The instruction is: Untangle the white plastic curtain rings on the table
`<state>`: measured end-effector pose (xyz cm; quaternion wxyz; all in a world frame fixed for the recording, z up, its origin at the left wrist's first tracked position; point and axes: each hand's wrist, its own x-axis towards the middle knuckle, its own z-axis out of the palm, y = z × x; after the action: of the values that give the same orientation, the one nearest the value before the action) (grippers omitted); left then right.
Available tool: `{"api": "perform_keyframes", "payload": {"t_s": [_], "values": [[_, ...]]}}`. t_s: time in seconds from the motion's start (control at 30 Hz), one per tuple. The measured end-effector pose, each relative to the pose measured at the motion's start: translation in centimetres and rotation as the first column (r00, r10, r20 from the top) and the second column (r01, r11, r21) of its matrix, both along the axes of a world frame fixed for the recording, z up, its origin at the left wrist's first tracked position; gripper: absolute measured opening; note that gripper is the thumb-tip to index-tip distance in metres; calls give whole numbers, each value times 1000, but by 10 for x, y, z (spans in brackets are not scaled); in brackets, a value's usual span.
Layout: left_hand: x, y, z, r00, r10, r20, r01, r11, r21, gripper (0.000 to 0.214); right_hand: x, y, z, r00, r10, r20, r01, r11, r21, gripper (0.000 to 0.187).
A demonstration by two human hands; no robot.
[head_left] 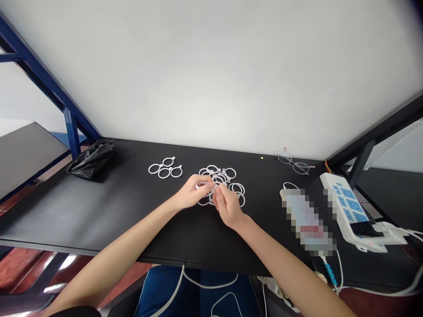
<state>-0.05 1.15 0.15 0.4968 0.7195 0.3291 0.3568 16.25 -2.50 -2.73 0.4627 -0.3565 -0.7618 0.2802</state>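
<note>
Head view: both bare hands sit over the middle of the black flat-topped desk (115, 220), close together. Left hand (193, 191) is pinched nearly shut on a white plastic ring (200, 186), thumb and fingers closed on it. Right hand (228, 204) is curled, its fingertips (216, 192) in among the rings just beside the left hand; cannot tell if it has hold of one. Loose pile of white plastic tabbed rings (228, 175) lies under and just ahead of both hands, rings overlapping. Left of the left hand, apart from the pile: cluster of four white plastic rings (165, 168), touching each other. Farther left of that: crumpled black plastic bag (91, 159). Right of the right hand: thin wire-frame glasses (293, 164), a pixelated object (307, 222) too blurred to name, and a white power strip with blue sockets (343, 204), cables attached.
</note>
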Motion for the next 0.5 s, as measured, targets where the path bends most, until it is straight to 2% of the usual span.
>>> {"api": "perform_keyframes", "payload": {"t_s": [0.17,0.33,0.4,0.5], "values": [[-1,0,0,1000,-28,8,28,999,-17,33,-2,-1,-2,999,-38,1,38,999,29,29],[-1,1,-1,998,-33,48,33,999,-3,42,-2,-3,-3,994,-93,-57,100,984,146,28],[-4,4,-2,998,17,55,-19,999,39,46,-1,-3,-4,989,-129,-79,141,976,167,27],[-16,14,-1,982,186,-34,-180,974,136,50,1,-3,-7,983,-169,-78,180,971,160,25]]}}
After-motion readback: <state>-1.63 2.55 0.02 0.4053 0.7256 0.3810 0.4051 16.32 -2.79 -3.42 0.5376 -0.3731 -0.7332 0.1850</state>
